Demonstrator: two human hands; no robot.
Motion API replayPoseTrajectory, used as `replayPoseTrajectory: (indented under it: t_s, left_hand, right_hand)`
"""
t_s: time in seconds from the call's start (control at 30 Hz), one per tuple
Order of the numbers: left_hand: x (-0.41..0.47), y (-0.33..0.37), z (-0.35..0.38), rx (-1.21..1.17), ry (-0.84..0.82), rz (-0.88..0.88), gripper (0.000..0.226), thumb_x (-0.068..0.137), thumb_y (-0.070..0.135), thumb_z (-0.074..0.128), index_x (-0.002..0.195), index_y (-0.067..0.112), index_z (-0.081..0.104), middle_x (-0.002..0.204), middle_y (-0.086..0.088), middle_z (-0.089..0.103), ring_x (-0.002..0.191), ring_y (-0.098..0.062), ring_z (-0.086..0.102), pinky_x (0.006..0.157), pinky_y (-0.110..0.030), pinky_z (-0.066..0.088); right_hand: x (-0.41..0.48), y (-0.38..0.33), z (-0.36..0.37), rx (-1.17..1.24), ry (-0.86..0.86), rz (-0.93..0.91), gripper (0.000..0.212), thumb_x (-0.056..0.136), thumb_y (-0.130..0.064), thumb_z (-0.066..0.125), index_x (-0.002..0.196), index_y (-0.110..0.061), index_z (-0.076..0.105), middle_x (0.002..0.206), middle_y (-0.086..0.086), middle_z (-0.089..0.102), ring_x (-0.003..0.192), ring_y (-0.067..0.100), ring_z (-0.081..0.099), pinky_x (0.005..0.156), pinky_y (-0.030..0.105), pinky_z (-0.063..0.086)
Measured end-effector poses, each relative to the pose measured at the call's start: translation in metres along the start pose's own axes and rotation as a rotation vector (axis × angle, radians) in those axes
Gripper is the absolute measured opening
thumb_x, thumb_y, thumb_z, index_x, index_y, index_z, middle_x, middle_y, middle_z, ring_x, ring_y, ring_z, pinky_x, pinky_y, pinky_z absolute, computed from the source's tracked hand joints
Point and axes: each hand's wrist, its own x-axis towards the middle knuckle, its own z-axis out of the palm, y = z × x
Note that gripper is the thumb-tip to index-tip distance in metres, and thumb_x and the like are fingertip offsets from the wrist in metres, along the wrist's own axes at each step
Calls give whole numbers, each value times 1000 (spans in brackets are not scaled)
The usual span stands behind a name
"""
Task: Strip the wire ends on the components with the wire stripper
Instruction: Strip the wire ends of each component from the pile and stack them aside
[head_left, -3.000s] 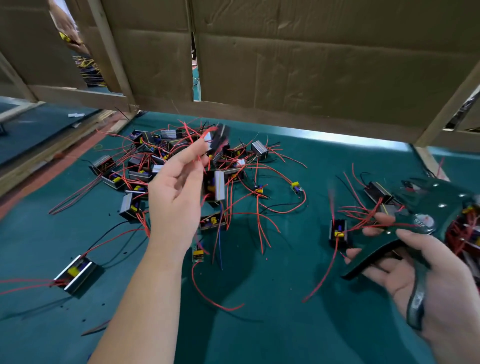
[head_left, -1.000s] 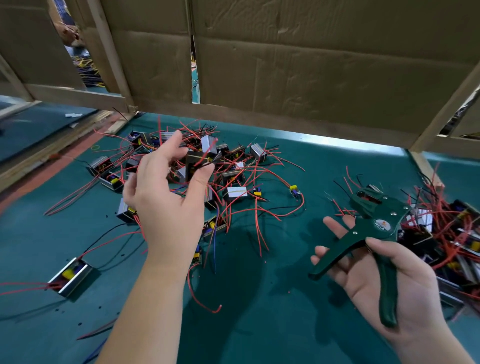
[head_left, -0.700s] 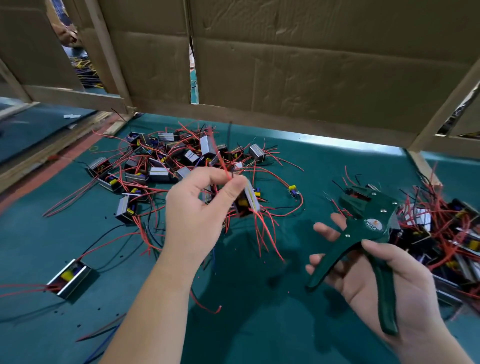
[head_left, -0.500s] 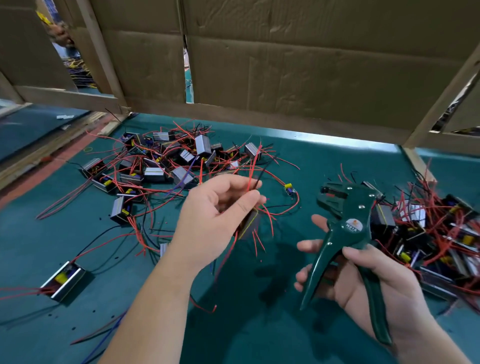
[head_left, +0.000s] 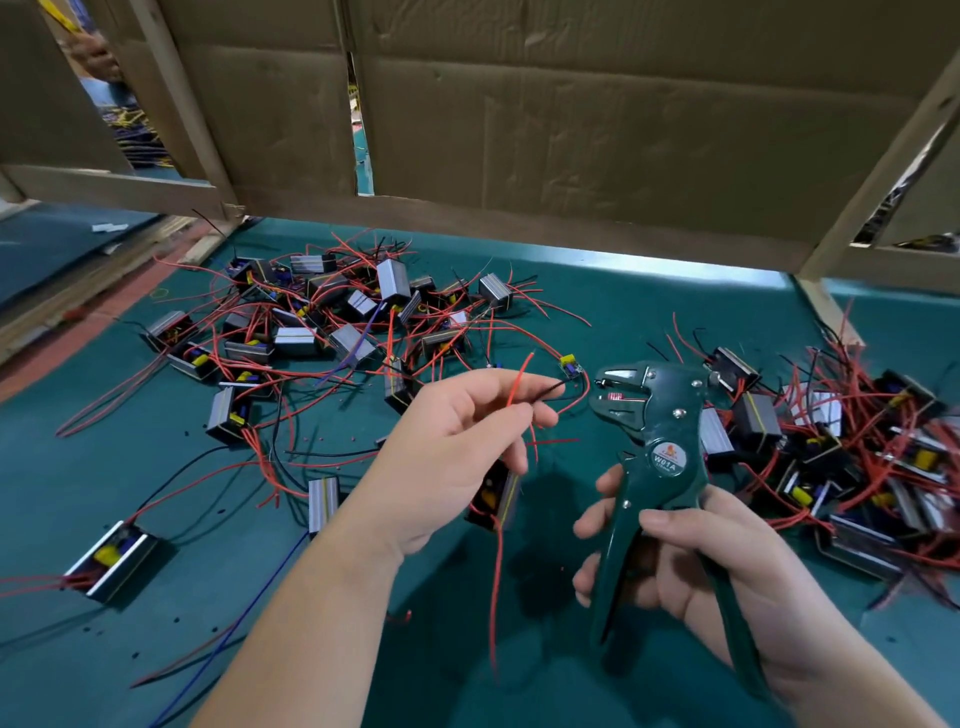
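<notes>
Teal counter (head_left: 649, 322), cardboard wall (head_left: 597, 130) behind, components (head_left: 296, 340) heaped at 10 and 3 o'clock; left hand (head_left: 457, 452) grip pinches one unit's wires (head_left: 517, 379) centrally, right hand (head_left: 727, 566) grip clamped on wire stripper (head_left: 662, 415) at 5 o'clock.

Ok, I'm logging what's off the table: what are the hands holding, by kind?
wire stripper: 1, gripped in the right hand
component: 1, hanging by its wires, which the left hand pinches
Total: 2
</notes>
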Motion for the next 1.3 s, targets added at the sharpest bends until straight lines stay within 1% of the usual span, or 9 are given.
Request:
replayPoseTrajectory:
  t_s: [0.1, 0.23, 0.37, 0.57, 0.73, 0.97, 1.07, 1.17, 1.3]
  left_hand:
    - [1, -3, 4, -7, 59, 16, 24, 93, 4, 56, 89, 22, 71, 71, 7, 68, 50, 1, 47, 55, -9, 38]
    - [3, -3, 9, 30, 126, 46, 19, 87, 7, 65, 84, 24, 73, 71, 9, 73, 67, 3, 66, 63, -6, 44]
    - [2, -1, 11, 18, 150, 99, 20, 84, 3, 68, 80, 22, 72, 70, 8, 73, 69, 0, 68, 64, -8, 47]
    - [-1, 3, 13, 71, 117, 183, 23, 85, 1, 67, 78, 23, 70, 67, 13, 70, 63, 5, 61, 62, -7, 44]
    - [-3, 2, 12, 125, 114, 207, 18, 82, 11, 67, 77, 28, 70, 68, 13, 70, 64, 2, 61, 63, -9, 47]
    - [-2, 1, 11, 206, 125, 243, 18, 83, 10, 67, 79, 28, 69, 69, 16, 71, 63, 7, 62, 63, -5, 44]
    - [-2, 1, 10, 202, 123, 248, 22, 85, 5, 67, 79, 26, 69, 68, 15, 70, 58, 7, 59, 60, -4, 42]
    - [-2, 1, 10, 197, 112, 244, 21, 86, 5, 66, 79, 25, 69, 69, 11, 71, 61, 6, 60, 61, -6, 43]
    - [-3, 3, 8, 187, 99, 222, 22, 87, 2, 65, 79, 22, 68, 65, 15, 69, 55, 7, 58, 56, -3, 41]
  right_hand:
    - [-1, 0, 0, 32, -85, 17, 58, 52, -23, 89, 101, -1, 66, 95, 38, 61, 71, 49, 62, 69, 59, 51]
    - [0, -6, 5, 239, -331, 68, 38, 76, -8, 76, 108, 5, 60, 90, 37, 60, 78, 50, 62, 75, 57, 50]
    - [-6, -4, 3, 96, -285, 69, 40, 73, -19, 78, 104, -2, 62, 85, 31, 60, 75, 46, 62, 73, 55, 49]
    - [-9, -2, 7, 31, -207, 65, 37, 70, -29, 81, 95, -7, 66, 77, 27, 61, 68, 45, 62, 65, 50, 51]
    - [-10, -2, 9, -18, -171, 56, 41, 70, -43, 81, 88, -10, 66, 72, 25, 60, 62, 41, 62, 61, 48, 51]
    - [-10, 0, 8, -33, -171, 47, 41, 70, -44, 81, 89, -11, 66, 72, 24, 60, 62, 42, 61, 59, 47, 51]
    - [-10, -1, 7, -27, -186, 49, 40, 72, -44, 80, 91, -11, 66, 73, 23, 61, 63, 43, 61, 60, 48, 50]
    - [-9, 0, 6, -31, -196, 52, 40, 73, -43, 79, 92, -10, 66, 73, 24, 61, 64, 42, 62, 62, 47, 51]
    - [-9, 0, 5, -15, -209, 63, 39, 74, -40, 79, 94, -10, 65, 75, 25, 61, 65, 42, 62, 62, 46, 52]
